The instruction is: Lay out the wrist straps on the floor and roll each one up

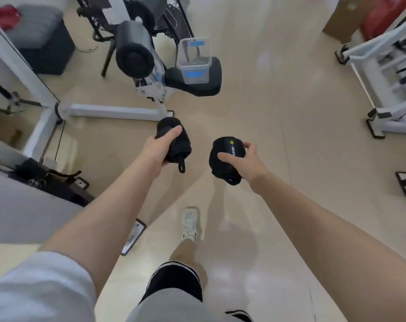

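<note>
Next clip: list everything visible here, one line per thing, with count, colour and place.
rolled wrist straps: two, black, one in each hand above the floor; second
clear tub: one, blue labels, on the black seat
black seat: one, on the white machine ahead
foam roller pad: one, black, upper left on that machine
white frame: one, right edge
dark box: one, upper left
floor: beige, glossy
shoe: one, white, below centre
hands: left and right, each gripping a strap

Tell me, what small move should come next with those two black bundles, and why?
Probably lower both to the beige floor: the left hand grips one black rolled fabric strap, the right hand another black fabric bundle, both held in the air while the person stands.
</note>
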